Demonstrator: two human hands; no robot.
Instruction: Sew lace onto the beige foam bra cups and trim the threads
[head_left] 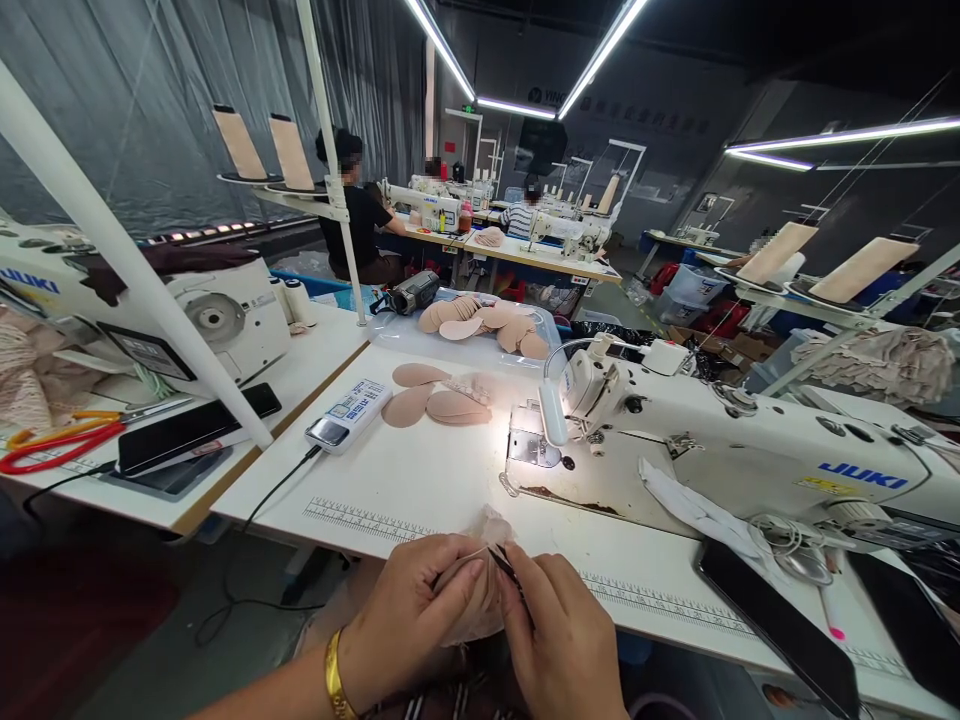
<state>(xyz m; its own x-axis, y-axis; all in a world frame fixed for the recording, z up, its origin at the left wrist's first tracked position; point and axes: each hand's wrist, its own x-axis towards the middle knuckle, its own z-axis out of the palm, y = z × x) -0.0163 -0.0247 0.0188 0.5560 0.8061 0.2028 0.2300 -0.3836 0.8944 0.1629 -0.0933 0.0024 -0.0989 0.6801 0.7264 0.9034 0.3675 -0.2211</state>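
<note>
Fabric in front of the sewing machine: left hand pinches it, probably steadying it for the dark tool right hand grips.

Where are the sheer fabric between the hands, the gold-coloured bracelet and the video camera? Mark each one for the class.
Sheer fabric [493, 523]: head view, on its far end.
Gold-coloured bracelet [336, 675]: head view, on the band.
Video camera [416, 292]: head view, on its body.
</note>
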